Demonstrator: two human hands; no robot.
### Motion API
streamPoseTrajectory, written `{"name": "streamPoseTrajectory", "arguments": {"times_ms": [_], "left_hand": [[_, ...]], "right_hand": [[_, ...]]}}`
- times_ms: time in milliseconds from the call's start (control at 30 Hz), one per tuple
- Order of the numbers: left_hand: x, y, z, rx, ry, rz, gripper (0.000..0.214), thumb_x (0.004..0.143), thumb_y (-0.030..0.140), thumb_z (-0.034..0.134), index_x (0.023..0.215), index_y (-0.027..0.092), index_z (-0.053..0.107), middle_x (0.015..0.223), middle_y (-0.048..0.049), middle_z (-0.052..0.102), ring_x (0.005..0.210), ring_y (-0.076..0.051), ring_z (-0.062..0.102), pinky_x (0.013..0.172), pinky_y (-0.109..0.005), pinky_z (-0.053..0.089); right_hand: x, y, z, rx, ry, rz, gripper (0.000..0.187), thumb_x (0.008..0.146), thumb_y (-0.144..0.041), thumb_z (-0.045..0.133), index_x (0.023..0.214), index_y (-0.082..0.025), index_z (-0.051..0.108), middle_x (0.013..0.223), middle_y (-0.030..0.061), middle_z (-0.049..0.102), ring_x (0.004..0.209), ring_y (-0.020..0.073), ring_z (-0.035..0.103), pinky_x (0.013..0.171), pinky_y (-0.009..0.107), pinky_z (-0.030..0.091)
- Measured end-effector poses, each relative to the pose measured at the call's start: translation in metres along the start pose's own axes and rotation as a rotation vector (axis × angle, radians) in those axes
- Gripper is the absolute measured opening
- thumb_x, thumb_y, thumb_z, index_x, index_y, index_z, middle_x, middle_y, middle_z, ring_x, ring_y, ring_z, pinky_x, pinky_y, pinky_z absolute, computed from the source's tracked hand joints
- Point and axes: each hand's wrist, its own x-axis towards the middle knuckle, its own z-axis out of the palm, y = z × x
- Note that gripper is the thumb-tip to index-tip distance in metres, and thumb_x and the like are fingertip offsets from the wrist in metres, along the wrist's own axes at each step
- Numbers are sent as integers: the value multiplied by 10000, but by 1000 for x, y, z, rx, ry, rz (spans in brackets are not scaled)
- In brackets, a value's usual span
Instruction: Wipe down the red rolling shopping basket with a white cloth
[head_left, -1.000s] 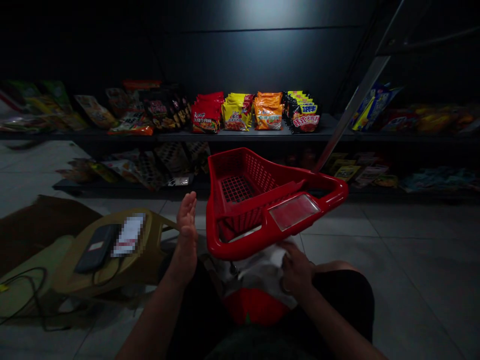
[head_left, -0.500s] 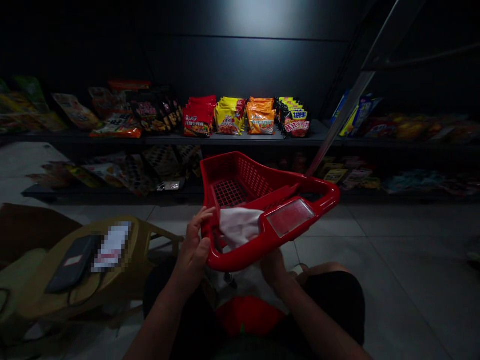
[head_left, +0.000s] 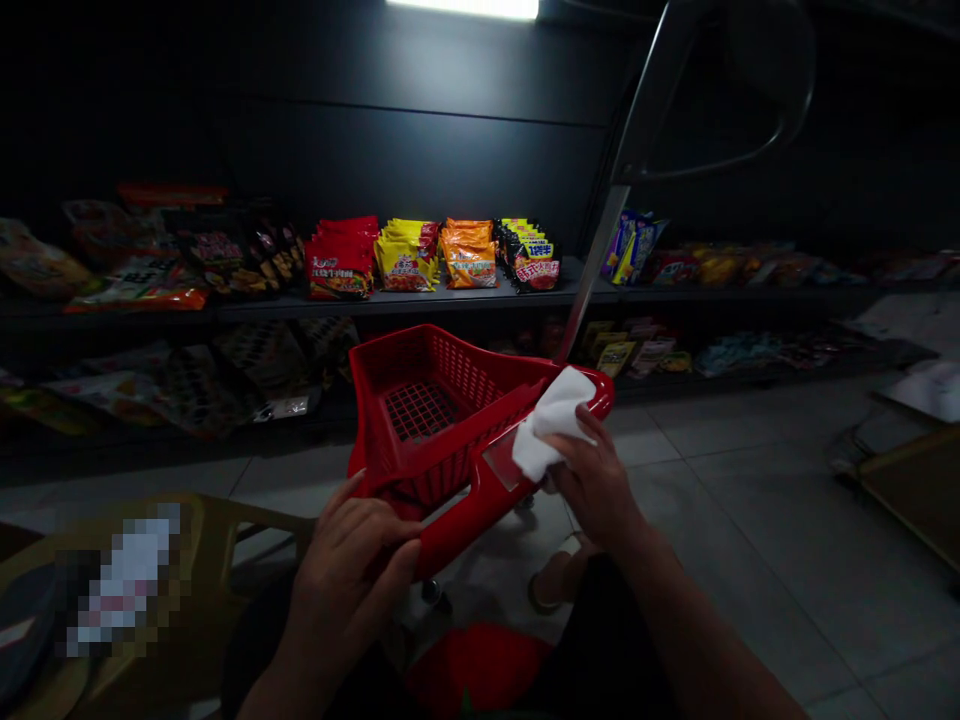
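Dim shelves (head_left: pixel 420 300) of snack packets (head_left: pixel 405 260) are lining the back wall. The left hand (head_left: pixel 352 545) is gripping the tilted red basket (head_left: pixel 469 372) by its near rim (apparently steadying it), fingers closed, while the right hand (head_left: pixel 592 480) is pressing a bunched white cloth (head_left: pixel 547 430) onto the far corner.

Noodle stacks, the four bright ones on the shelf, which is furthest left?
The red stack; the yellow stack, orange stack and dark stack sit right of it.

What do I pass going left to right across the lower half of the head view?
Yellow stool → left hand, gripping the rim → red basket → white cloth → right hand, holding that cloth.
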Motion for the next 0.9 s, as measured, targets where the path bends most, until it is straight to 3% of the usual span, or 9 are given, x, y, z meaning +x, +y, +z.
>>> {"name": "streamPoseTrajectory", "arguments": {"times_ms": [100,167,267,433,567,700,833,900], "left_hand": [[0,-5,-2,-25,30,36,107,868,214,614,926,279,677,770,41,675,791,-166,647,1199,-484,321],[0,-7,-4,-42,43,50,114,861,189,604,880,277,675,744,44,662,773,-164,644,1194,-496,335],[-3,-11,-13,-53,65,33,152,854,169,585,834,284,682,728,37,654,765,-174,643,1142,-507,407],[-12,-31,-33,-88,81,23,194,860,216,556,842,312,724,747,14,666,808,-206,650,1067,-530,486],[-12,-57,-39,-146,57,6,182,851,253,575,810,312,743,726,10,664,857,-229,651,1100,-563,466],[1,-79,-37,-194,46,-3,190,848,265,587,750,297,746,717,5,668,860,-224,658,1188,-604,352],[10,-97,-43,-158,50,-23,249,878,359,564,711,285,733,743,-7,703,900,-239,678,1175,-569,380],[11,-103,-49,-83,51,-36,269,902,394,538,754,284,736,790,-15,729,955,-251,689,1169,-559,377]], "right_hand": [[10,41,-8,-72,23,144,235,1014,-296,451,1058,-220,669,939,60,731,984,238,678,1126,517,401],[13,53,-13,-71,-2,151,243,1016,-305,445,991,-221,671,889,45,720,908,221,678,1134,514,389],[14,43,-16,-17,-54,50,220,1004,-290,456,1009,-222,666,892,42,721,946,219,675,1100,474,425],[0,16,-16,-32,-4,-44,186,981,-263,483,1024,-214,657,881,50,724,865,216,675,975,438,499],[-15,25,-21,-53,40,-85,179,956,-278,539,1082,-229,656,902,52,736,934,243,695,1016,464,485],[-18,34,-29,-52,94,27,163,970,-265,517,1037,-240,664,877,42,732,915,234,699,1007,454,493],[-19,24,-37,28,69,70,195,990,-310,504,986,-241,687,852,32,723,898,225,693,993,429,493],[-24,20,-40,114,54,80,212,995,-352,512,988,-244,694,849,20,728,816,200,691,900,369,530]]}}
